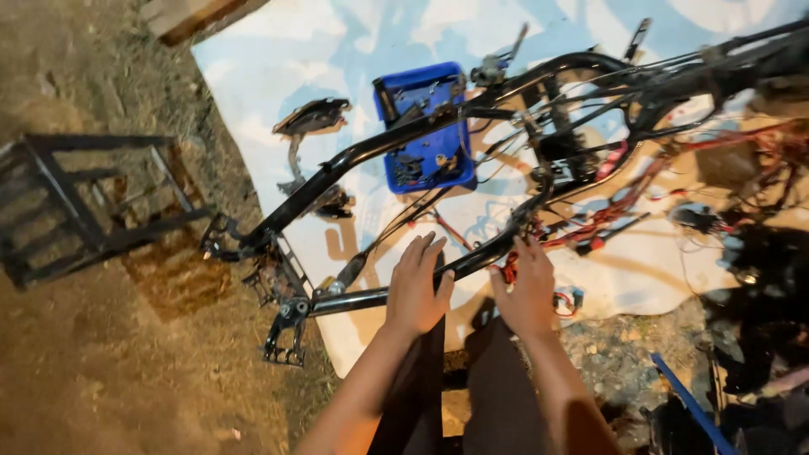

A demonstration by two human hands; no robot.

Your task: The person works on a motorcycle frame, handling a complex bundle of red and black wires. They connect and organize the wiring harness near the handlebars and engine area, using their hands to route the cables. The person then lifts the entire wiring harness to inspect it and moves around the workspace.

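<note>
Both hands: left hand and right hand on black frame tube.

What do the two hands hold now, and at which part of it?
Both hands grip the lower tube of the black motorcycle frame. The left hand wraps the tube; the right hand rests beside it where red wires run along.
</note>
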